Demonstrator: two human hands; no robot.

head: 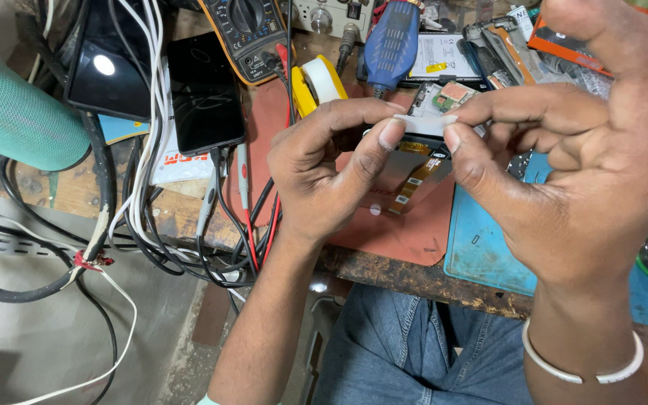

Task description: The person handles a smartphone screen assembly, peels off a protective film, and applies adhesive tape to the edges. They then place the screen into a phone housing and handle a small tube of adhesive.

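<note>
**Head view: both your hands pinch a strip of white tape above an opened phone**

Your left hand [316, 169] and right hand [564, 172] meet over the workbench [414, 281]. Between them you hold a short strip of white tape [425, 122]: thumb and forefinger of each hand are closed on one end of it, the left at its near-left end, the right at its right end. The strip is stretched level in the air, just above the opened phone [414, 176], whose orange flex cable shows beneath your left fingertips. That phone lies on a red mat [406, 232], beside a blue mat [481, 247]. Behind your left hand stands a roll of white tape in a yellow holder [316, 82]. Farther left lie a black phone [205, 94], a multimeter [253, 34] and a tangle of cables [151, 217].
</note>
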